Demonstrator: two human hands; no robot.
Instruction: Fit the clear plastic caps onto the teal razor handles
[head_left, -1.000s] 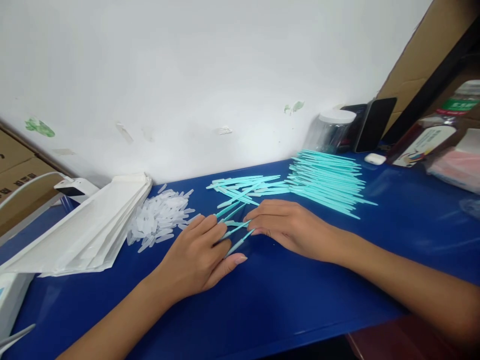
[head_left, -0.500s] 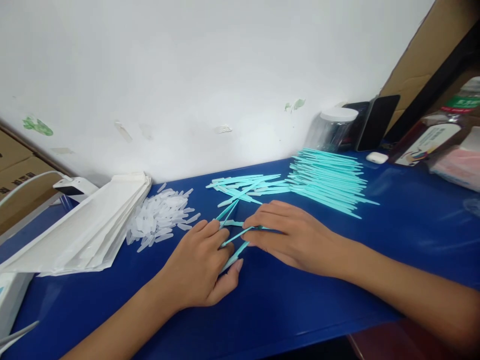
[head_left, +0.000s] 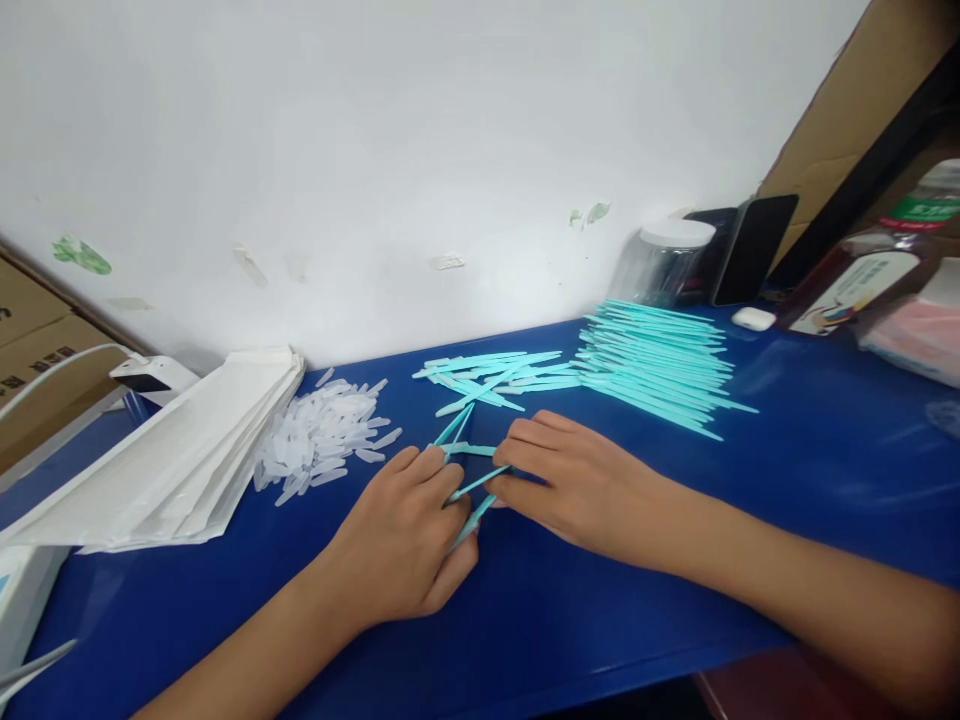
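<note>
Blue tabletop [head_left: 562,630] runs beneath both bare hands. The left hand [head_left: 409,530] is curled, knuckles up, around several teal sticks [head_left: 475,484] that jut out between its fingers. The right hand [head_left: 574,485] has its fingers bunched, pinching the free ends of the nearest ones; how firmly, I cannot tell.

These sticks bridge the gap between the hands: to the right of the left fingers, long axes slanting up from lower left to upper right, tips at the right fingertips. Their butts are hidden in the left fist. Others in the bunch point away from the person, out of the right hand's pinch.

Just beyond lies a crossed heap [head_left: 487,378] of like sticks, with pale slips [head_left: 319,435] to its left and a tidy stack [head_left: 652,365] to its right. Behind the stack stands a jar [head_left: 664,265], near the wall [head_left: 450,140].
</note>
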